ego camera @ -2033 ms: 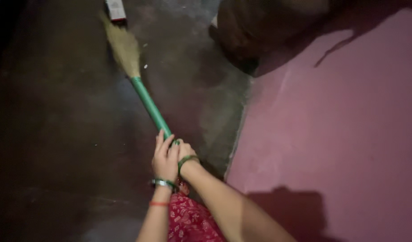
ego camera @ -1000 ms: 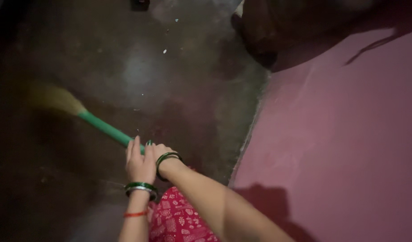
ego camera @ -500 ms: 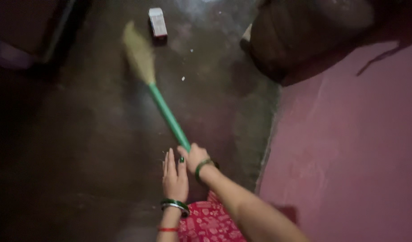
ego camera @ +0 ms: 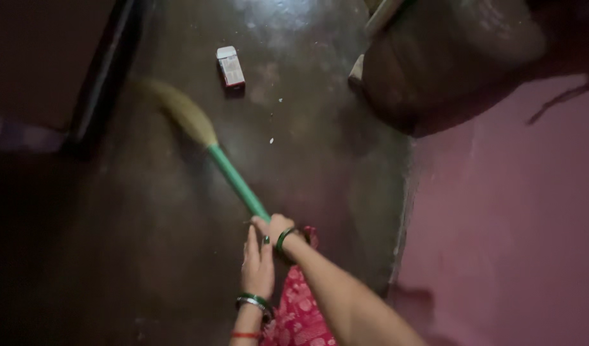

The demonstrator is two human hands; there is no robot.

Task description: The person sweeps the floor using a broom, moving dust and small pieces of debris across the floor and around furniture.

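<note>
My right grip [ego camera: 276, 225] is closed round the green broom [ego camera: 233, 181] handle at lower centre; my left hand [ego camera: 258, 266] lies flat beside it, fingers straight. The bristles blur toward upper left over the dark glossy floor [ego camera: 147, 256]. Small box [ego camera: 230, 66] above, pink wall [ego camera: 512, 224] at right

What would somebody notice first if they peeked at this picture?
The bright green broom in the middle of the dark floor, its straw head blurred at upper left. The right hand grips the handle's end, and the left hand lies beside it with fingers stretched out. A small box lies on the floor at the top, and a pink wall fills the right side.
</note>
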